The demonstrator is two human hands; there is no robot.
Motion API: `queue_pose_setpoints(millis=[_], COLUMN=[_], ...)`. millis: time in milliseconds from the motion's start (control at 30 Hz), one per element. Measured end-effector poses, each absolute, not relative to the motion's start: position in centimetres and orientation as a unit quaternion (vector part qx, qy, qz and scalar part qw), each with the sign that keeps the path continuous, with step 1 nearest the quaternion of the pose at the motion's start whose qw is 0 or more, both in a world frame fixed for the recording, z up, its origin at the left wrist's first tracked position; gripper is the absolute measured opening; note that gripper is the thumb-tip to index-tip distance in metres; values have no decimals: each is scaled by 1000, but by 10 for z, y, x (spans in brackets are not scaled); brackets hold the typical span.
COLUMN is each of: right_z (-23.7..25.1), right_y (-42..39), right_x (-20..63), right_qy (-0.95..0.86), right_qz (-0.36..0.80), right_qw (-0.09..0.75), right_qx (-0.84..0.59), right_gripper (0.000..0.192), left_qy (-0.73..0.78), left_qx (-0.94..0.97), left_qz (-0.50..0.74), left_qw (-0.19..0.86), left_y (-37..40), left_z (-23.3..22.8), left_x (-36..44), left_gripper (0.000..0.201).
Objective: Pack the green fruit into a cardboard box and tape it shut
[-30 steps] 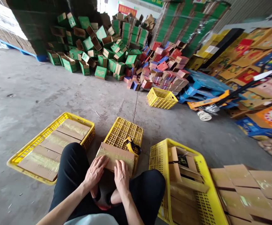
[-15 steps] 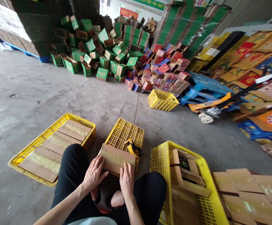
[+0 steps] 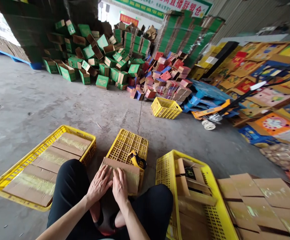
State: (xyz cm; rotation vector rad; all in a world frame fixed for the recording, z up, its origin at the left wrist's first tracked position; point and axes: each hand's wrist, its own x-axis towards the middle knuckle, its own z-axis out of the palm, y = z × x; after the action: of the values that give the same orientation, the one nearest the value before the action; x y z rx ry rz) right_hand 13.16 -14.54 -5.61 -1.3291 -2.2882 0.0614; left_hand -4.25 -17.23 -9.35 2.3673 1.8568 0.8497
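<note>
On upturned yellow crate point(image 3: 127, 146) between knees: taped carton point(image 3: 125, 171) lies flat; right hand point(image 3: 119, 186) slides left since half second ago, now beside left hand point(image 3: 99, 184), both open, palms pressing tape down; tape dispenser point(image 3: 137, 160) just beside carton; likely smoothing seal

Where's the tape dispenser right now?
The yellow tape dispenser lies on the upturned yellow crate in front of the person, just beyond the taped cardboard box and to the right of the right hand.

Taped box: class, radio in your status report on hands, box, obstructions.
Both hands flat on taped box. Box lies atop upturned crate. Tape gun beside it, touching nothing.
</note>
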Motion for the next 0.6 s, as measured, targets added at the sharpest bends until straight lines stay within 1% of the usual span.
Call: queue_pose_setpoints(millis=[67, 133, 233, 333, 433, 600], right_z=[-53, -50, -49, -54, -60, -69], right_y=[-139, -136, -137, -139, -140, -139], right_x=[124, 126, 149, 186, 215, 218], right_qy=[-846, -847, -835, -815, -788, -762], right_qz=[39, 44, 23, -5, -30, -35], right_qw=[239, 238, 243, 255, 278, 303], right_qx=[-475, -474, -493, -520, -548, -571], right_gripper=[52, 50, 47, 44, 45, 44], left_qy=[594, 594, 598, 606, 615, 645], left_qx=[759, 759, 753, 747, 740, 714], left_qz=[266, 268, 274, 273, 271, 271], left_qw=[6, 5, 3, 7, 19, 19], left_y=[-174, -173, -172, -168, -164, -160], left_z=[-93, -91, -89, -88, -87, -85], left_x=[-45, -46, -45, -44, -43, -20], left_gripper=[63, 64, 67, 64, 59, 55])
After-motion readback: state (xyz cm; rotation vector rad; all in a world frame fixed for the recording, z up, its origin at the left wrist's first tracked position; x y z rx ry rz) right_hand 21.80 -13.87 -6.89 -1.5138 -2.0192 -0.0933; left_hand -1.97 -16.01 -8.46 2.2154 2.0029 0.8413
